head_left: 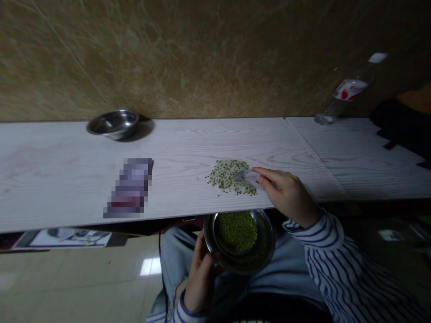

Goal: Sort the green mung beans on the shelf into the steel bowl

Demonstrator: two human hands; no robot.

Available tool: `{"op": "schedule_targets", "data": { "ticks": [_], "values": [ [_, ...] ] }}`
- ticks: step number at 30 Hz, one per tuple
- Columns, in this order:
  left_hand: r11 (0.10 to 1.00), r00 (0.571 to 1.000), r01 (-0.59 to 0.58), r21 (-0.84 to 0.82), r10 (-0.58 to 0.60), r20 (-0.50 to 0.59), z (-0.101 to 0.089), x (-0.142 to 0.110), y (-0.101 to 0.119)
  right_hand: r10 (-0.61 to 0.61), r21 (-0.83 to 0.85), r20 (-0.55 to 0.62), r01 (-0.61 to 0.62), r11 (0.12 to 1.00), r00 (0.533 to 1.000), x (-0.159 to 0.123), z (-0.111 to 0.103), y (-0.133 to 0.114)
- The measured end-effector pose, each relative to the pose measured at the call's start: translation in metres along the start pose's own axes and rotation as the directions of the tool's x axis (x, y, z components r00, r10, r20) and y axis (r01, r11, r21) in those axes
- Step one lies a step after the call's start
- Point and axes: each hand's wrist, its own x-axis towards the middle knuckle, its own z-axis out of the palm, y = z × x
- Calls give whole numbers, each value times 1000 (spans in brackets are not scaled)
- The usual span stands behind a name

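Note:
My left hand (198,273) grips the rim of a steel bowl (266,249) holding green beans, kept just below the table's front edge over my lap. A loose pile of green beans (227,176) lies on the pale wooden table (67,179). My right hand (286,194) rests on the table beside the pile, fingers pinched on a small clear plastic piece (247,178) that touches the beans' right side.
An empty steel bowl (113,123) stands at the back left by the wall. A blurred flat item (131,187) lies left of the beans. A plastic water bottle (348,89) leans at the back right, near a dark object (400,128).

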Motion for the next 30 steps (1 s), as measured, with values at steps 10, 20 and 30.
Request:
{"op": "schedule_targets", "data": {
  "ticks": [10,20,30],
  "values": [
    [999,1000,4,35,-4,-22,-1,-2,3,43,-9,14,-43,999,999,9,10,4],
    [1000,1000,13,7,-13,-14,2,-2,4,-18,78,115,9,997,993,1,3,-8],
    [1000,1000,20,17,-20,3,0,-3,5,0,58,88,-5,998,996,-4,3,-6]
  ]
}}
